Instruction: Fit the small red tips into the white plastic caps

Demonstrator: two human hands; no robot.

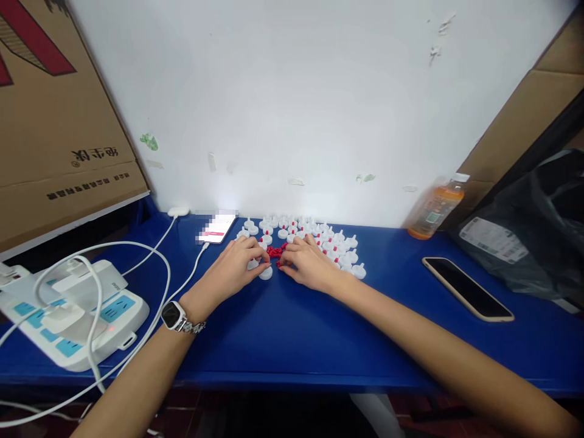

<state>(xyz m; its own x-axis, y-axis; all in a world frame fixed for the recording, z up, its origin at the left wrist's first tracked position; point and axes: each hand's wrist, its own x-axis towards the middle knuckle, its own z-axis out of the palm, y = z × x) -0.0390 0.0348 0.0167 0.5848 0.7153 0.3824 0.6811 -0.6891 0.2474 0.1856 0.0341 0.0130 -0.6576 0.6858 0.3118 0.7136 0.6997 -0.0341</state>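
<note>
The pile of small red tips (275, 251) is in the middle of the picture, between the two hands. It looks longer from side to side. The right hand (305, 263) seems nearer: its bent fingers are right by the pile's right end. I cannot tell if they pinch a tip. The left hand (243, 263) is bent too, thumb and finger close together just over a round white cap (265, 274). I cannot tell if it grips anything. That cap lies flat. More white spout caps (359, 271) crowd behind, some with red on top. All this sits on a blue table (292, 340) by a white wall (296, 121). A power strip (109, 337) is at lower left, and a drink bottle (434, 212) is at right.
</note>
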